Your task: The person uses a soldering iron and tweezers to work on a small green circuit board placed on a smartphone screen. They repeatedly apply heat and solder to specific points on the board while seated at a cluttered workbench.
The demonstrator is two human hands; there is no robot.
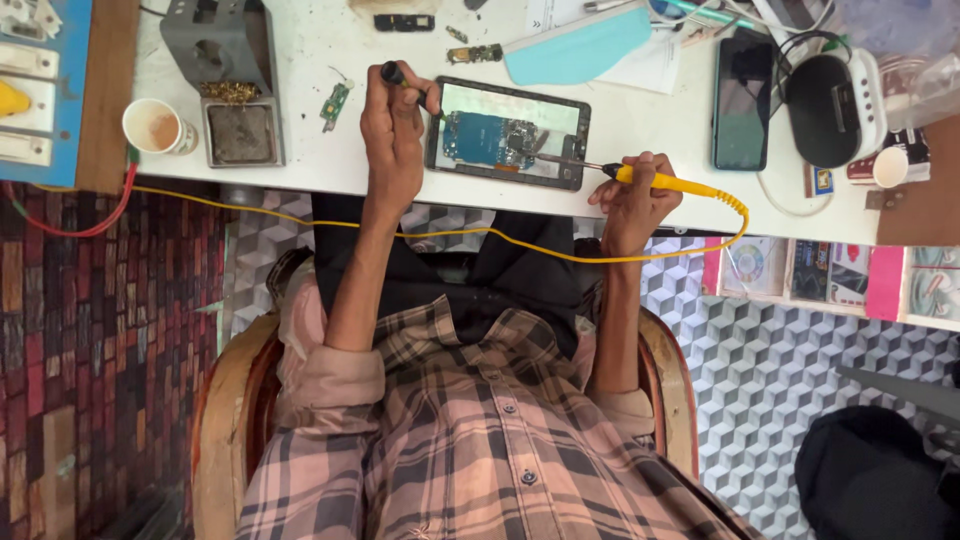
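A person's right hand (632, 200) is gripping a yellow soldering iron (640, 178), tip touching an opened phone (507, 133) at the white table's (640, 120) front edge; left hand (393, 125), fingers closed, is holding a black tool (398, 76) beside the phone's L side.

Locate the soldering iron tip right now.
In the head view, the soldering iron, held in the right hand, points its tip at the right side of the opened tablet on the white table, beside the blue circuit board.
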